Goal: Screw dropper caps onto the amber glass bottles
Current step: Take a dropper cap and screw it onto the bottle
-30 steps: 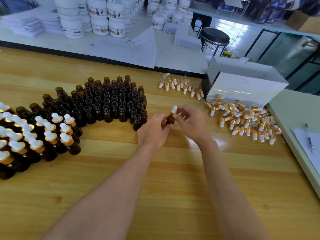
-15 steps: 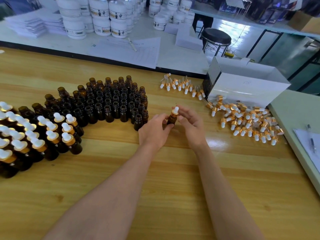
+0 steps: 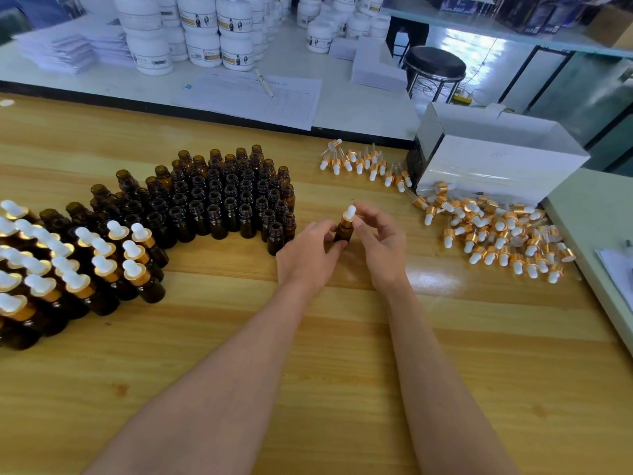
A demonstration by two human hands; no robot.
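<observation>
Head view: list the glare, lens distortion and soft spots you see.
Head view: a glare patch shines on the glossy light wooden table just right of the right hand. Head view: the wide lens bows the table's far edge. Head view: the small amber glass bottle in the left hand is sharp, while the dark shelves at top right look soft and smeared.

I see my left hand point(image 3: 308, 252) gripping one amber bottle point(image 3: 343, 232) upright at the middle of the counter point(image 3: 342, 337). My right hand point(image 3: 382, 241) touches its dropper cap point(image 3: 350, 214) with the thumb. Open bottles point(image 3: 222, 200) stand to the left, loose caps point(image 3: 496, 234) lie to the right.
</observation>
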